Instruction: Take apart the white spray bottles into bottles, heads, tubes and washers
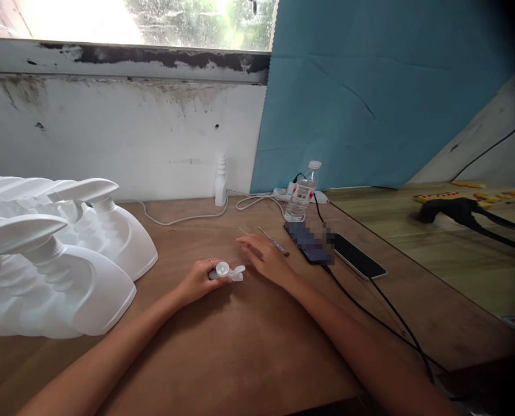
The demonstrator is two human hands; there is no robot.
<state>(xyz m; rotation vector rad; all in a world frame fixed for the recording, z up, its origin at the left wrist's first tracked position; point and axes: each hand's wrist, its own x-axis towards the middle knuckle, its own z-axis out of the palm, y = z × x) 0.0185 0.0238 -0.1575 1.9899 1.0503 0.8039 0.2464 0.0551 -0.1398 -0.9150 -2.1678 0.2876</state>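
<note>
My left hand, with a ring on one finger, is wrapped round a small white plastic piece with a round top and an open flip lid, above the brown table. To its right, my right hand is spread with its fingers apart and holds nothing. A screwdriver lies just beyond my right hand, and another thin tip shows near its fingertips.
White spray bottles stand in rows at the left. At the back are a small white bottle and a water bottle. Two phones with cables lie at the right. A white cable runs along the back.
</note>
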